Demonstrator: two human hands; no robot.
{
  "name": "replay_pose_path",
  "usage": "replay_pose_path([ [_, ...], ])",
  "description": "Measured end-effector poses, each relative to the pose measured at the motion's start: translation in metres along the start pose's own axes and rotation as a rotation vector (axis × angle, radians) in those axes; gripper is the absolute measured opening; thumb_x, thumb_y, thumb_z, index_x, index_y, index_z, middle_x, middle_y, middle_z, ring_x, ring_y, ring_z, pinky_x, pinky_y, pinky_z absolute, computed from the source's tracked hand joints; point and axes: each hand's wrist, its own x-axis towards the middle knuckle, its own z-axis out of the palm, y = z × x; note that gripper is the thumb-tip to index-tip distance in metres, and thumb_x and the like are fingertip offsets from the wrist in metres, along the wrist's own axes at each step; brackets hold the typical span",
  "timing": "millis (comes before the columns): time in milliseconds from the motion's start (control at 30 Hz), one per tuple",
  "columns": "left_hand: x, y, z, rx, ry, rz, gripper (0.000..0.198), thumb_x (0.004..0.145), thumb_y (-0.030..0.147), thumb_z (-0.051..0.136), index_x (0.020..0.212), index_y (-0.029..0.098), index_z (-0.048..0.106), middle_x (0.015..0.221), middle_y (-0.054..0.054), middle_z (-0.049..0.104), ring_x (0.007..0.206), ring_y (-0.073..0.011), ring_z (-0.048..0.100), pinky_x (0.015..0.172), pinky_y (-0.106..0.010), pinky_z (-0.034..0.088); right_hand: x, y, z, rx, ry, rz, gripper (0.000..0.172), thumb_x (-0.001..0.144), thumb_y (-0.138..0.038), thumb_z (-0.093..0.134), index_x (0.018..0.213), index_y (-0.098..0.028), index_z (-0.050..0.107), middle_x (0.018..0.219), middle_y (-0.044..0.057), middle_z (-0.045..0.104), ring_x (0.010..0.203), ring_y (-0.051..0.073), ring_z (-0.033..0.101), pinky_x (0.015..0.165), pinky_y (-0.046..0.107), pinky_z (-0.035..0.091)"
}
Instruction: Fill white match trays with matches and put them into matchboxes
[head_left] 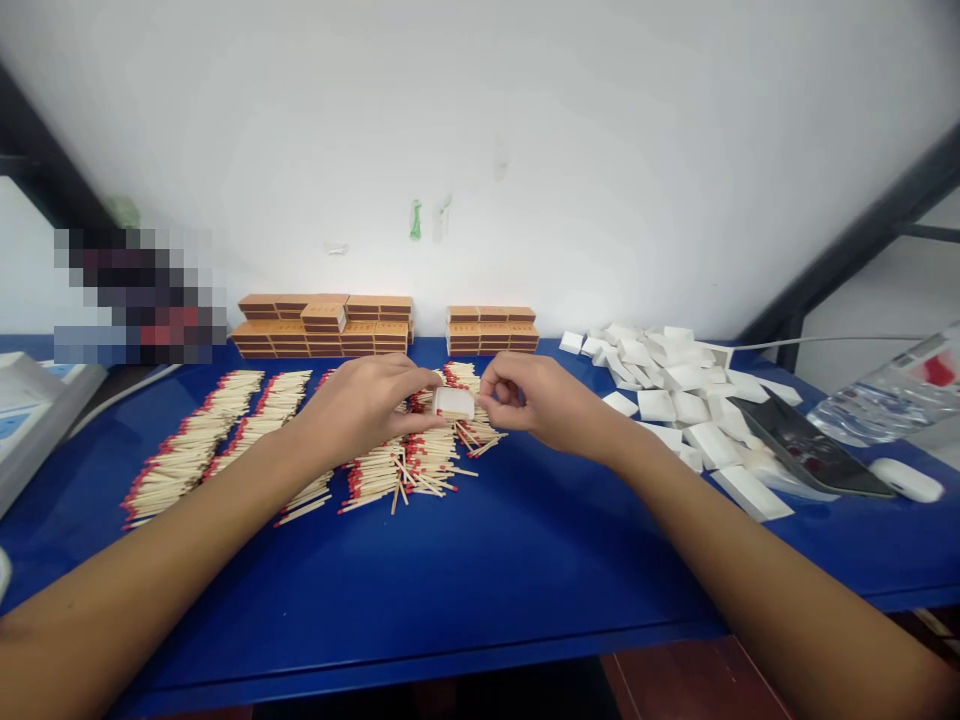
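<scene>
My left hand (375, 405) grips a small white matchbox tray (454, 403) by its left end, between thumb and fingers. A little matchstick wood and red shows along the tray's near edge. Just right of the tray, my right hand (536, 402) is closed in a pinch; whatever lies between its fingertips is too small to make out. Beneath and around both hands lie loose red-tipped matches (431, 462), spread in rough rows. More rows of matches (184, 445) lie to the left, partly hidden by my left forearm.
Brown matchboxes (322, 340) stand stacked along the wall, with a smaller stack (493, 332) to their right. White trays (686, 375) are heaped at the right, beside a dark phone (810, 450), a clear plastic bottle (889, 390) and a white earbud case (906, 480). The blue table's front edge (420, 672) is close.
</scene>
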Motion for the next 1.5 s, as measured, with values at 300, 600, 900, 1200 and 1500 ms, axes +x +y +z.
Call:
replay_pose_path([
  [300,0.003,0.011,-0.004,-0.040,0.011,0.030,0.039,0.099,0.050,0.065,0.115,0.016,0.072,0.098,-0.007,0.076,0.087,-0.0201,0.073,0.071,-0.029,0.052,-0.002,-0.007,0.007,-0.168,-0.042,-0.042,0.009,0.091,-0.015,0.063,0.088,-0.019,0.056,0.088,0.000,0.056,0.070,0.012,0.045,0.065,0.027,0.032],
  [600,0.004,0.011,-0.004,-0.054,0.005,0.035,0.040,0.101,0.050,0.062,0.117,0.016,0.071,0.100,-0.008,0.077,0.089,-0.0207,0.073,0.074,-0.030,0.054,-0.004,-0.014,0.004,-0.209,-0.055,-0.072,0.008,0.096,-0.022,0.060,0.089,-0.019,0.057,0.090,0.003,0.059,0.071,0.013,0.047,0.065,0.028,0.031],
  [900,0.002,0.009,-0.002,-0.022,0.030,-0.001,0.039,0.099,0.051,0.065,0.115,0.017,0.070,0.099,-0.008,0.077,0.091,-0.0216,0.074,0.075,-0.031,0.055,-0.005,-0.015,0.003,-0.218,0.028,-0.085,0.017,0.102,-0.028,0.052,0.094,-0.018,0.063,0.088,0.005,0.061,0.075,0.016,0.052,0.068,0.030,0.034],
  [1200,-0.003,-0.014,-0.004,0.064,0.117,-0.235,0.043,0.095,0.058,0.067,0.109,0.017,0.072,0.104,-0.010,0.079,0.096,-0.0254,0.074,0.087,-0.038,0.057,-0.005,0.002,-0.019,-0.062,-0.271,0.093,0.007,0.085,-0.026,0.068,0.085,-0.020,0.071,0.079,0.002,0.068,0.070,0.014,0.057,0.064,0.029,0.040],
  [1500,-0.002,-0.008,-0.002,0.070,0.085,-0.207,0.040,0.096,0.055,0.067,0.110,0.017,0.072,0.105,-0.011,0.078,0.095,-0.0254,0.074,0.085,-0.038,0.057,-0.006,0.007,-0.019,-0.030,-0.432,0.214,0.007,0.084,-0.027,0.069,0.082,-0.020,0.071,0.079,0.002,0.071,0.067,0.015,0.060,0.059,0.029,0.042],
])
